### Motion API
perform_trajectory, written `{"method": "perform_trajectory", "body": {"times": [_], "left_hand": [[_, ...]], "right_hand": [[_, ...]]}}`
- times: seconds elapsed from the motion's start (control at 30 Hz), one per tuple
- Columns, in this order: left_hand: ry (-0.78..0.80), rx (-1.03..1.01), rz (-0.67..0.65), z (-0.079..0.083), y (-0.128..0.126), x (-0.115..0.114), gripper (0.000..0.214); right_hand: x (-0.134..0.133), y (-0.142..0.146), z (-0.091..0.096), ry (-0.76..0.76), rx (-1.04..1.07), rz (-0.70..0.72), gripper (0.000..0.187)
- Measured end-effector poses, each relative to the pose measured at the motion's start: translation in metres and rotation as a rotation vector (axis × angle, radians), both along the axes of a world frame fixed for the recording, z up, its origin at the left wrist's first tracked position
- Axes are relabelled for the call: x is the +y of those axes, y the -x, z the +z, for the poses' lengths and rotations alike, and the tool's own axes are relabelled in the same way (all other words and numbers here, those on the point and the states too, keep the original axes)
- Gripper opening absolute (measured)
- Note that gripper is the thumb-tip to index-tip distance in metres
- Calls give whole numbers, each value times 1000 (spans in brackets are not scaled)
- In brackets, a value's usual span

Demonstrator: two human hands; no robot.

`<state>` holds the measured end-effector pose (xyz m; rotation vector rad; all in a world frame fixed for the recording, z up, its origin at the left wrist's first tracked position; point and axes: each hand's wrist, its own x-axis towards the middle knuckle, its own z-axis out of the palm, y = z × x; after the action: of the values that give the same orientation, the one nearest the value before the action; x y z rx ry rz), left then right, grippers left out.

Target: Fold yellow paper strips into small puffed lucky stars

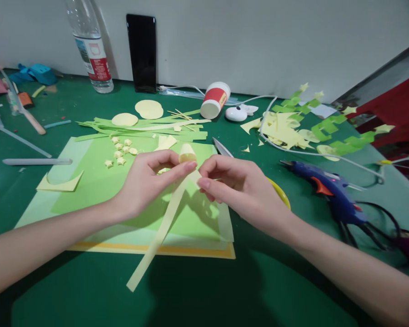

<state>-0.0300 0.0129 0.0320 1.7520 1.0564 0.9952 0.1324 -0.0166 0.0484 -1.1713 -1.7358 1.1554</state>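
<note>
A pale yellow paper strip [157, 236] is looped at its upper end, and its long tail hangs down toward the table's front. My left hand [150, 181] pinches the strip just below the loop between thumb and fingers. At the loop's right, my right hand [238, 190] grips the strip's short end between thumb and forefinger. Several small folded paper stars [119, 152] lie left of the hands on the green paper sheets [92, 181]. Scissors [221, 147] with a yellow handle rest partly hidden behind my right hand.
Green paper strips [139, 129] and yellow paper circles [149, 109] lie behind the sheets. A paper cup [215, 101], a bottle [92, 54] and a phone [142, 53] are at the wall. On the right are a blue glue gun [327, 186], yellow scraps [282, 129] and a white cable [313, 153].
</note>
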Motion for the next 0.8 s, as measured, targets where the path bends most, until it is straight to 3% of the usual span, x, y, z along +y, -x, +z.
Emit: {"method": "perform_trajectory", "body": {"times": [0.3,0.37,0.5,0.63,0.8], "left_hand": [[112,-138,-39,-2,0,1,19],[127,-160,-38,-2,-1,0,19],[148,-179,-16,-2,-2,0,22],[133,-109,15,-2,-2,-1,25],[47,-47,-9,0,-2,-4,17]], "right_hand": [[4,-3,-3,50,163,76,16],[7,-3,-5,45,147,53,7],[11,-3,-9,49,124,55,12],[12,-4,-11,2,118,94,13],[8,-1,-10,-43,30,-13,15]]}}
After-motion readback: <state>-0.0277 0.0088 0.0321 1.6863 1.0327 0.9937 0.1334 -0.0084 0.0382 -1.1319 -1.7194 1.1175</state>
